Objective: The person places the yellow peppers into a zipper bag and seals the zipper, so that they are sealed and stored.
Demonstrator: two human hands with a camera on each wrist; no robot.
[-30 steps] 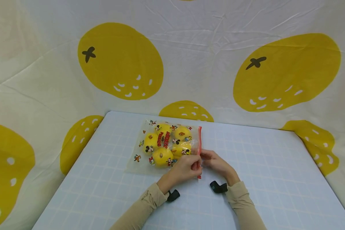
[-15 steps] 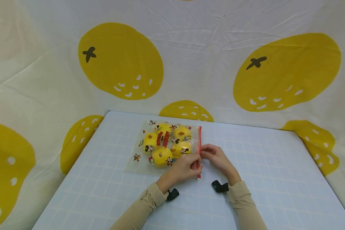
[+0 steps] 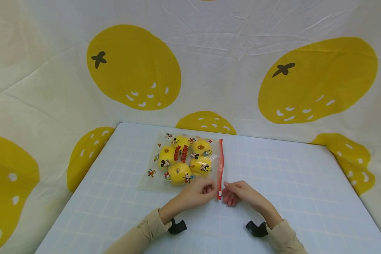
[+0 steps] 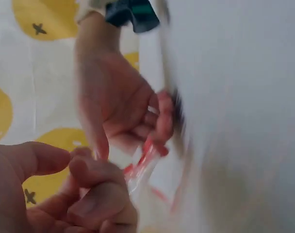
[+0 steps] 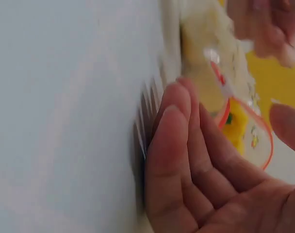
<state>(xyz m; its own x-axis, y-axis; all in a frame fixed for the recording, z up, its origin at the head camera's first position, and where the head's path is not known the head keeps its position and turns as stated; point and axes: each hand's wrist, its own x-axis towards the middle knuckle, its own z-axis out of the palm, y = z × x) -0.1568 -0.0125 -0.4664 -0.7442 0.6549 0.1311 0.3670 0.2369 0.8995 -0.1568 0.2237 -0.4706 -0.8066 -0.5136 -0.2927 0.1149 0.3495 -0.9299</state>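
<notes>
A clear zip bag [image 3: 150, 165] with cartoon prints lies flat, holding several round yellow things [image 3: 179, 173]. Its red zip edge [image 3: 221, 155] faces right, with a white slider [image 3: 220, 193] at the near end. In the right wrist view the red edges [image 5: 270, 145] part into a loop beyond the slider. My left hand [image 3: 197, 194] hovers at the bag's near right corner, fingers loosely bent, nothing seen in them. Just right of the slider is my right hand [image 3: 244, 195], palm turned inward, fingers slightly bent, thumb apart, holding nothing.
A pale blue checked table [image 3: 289, 197] lies beneath the hands and bag. Behind it hangs a white cloth [image 3: 219, 70] with large yellow fruit prints. Black wrist mounts [image 3: 256, 229] are strapped to both wrists.
Both hands have let go of the zip edge and drawn back towards the near side. The white slider now shows at the near end. The bag has barely moved.
</notes>
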